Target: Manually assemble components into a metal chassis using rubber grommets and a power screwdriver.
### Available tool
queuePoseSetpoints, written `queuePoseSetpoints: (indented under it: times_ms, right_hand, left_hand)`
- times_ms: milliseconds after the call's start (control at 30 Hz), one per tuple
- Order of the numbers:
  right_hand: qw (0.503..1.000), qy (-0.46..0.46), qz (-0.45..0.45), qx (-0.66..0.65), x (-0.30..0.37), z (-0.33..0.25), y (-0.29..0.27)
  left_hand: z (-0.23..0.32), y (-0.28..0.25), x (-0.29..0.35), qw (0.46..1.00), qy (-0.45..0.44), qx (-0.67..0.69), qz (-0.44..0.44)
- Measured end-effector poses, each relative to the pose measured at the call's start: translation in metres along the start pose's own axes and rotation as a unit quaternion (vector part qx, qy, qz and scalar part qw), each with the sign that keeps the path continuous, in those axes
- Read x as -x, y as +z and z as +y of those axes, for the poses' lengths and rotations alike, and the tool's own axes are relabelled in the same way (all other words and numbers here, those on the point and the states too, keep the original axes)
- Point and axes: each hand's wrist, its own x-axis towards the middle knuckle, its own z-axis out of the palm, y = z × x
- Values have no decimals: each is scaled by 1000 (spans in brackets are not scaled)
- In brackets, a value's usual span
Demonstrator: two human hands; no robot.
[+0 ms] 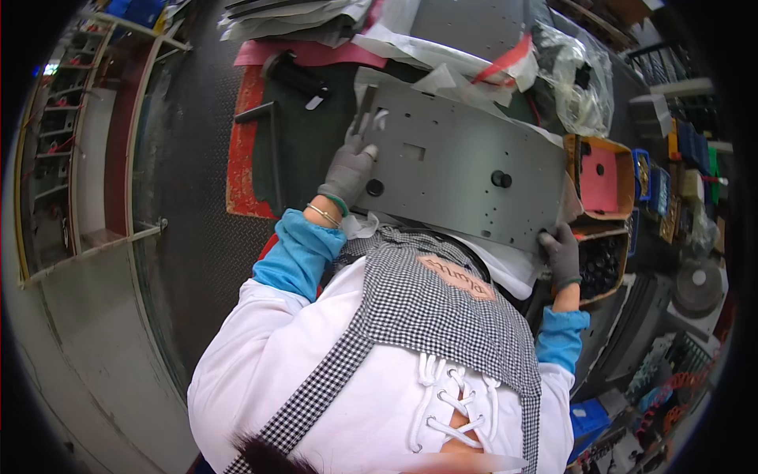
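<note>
A long grey metal plate (pixel 462 162) with many small holes, a square cut-out and two black round knobs lies across the bench in front of me. My left hand (pixel 351 167), in a grey glove, grips its left end, fingers over the edge. At the plate's near right corner my right hand (pixel 562 254), also in a grey glove, holds the edge. Blue sleeve covers, a white top and a black-and-white checked apron fill the lower part of the view.
Orange cardboard boxes (pixel 608 180) stand right of the plate, one holding black parts (pixel 598 265). Clear plastic bags (pixel 580 75) and papers (pixel 300 20) pile up behind. A dark green mat with a red border (pixel 245 150) lies at the left. Metal shelving (pixel 59 142) stands far left.
</note>
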Motion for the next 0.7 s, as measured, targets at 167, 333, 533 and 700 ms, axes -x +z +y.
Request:
queuePoseSetpoints:
  times_ms: [167,333,533,700]
  right_hand:
    - [994,-25,41,102,-2,-34,32]
    - [990,113,63,64,1,-57,18]
    - [985,148,64,59,6,-66,16]
    - [775,-79,237,580,10,-82,52]
  left_hand:
    - [14,-42,7,962,27,257,-83]
    - [17,-28,8,938,19,330,-105]
    - [15,-24,9,949,6,304,-84]
    - [18,-23,10,952,26,293,-86]
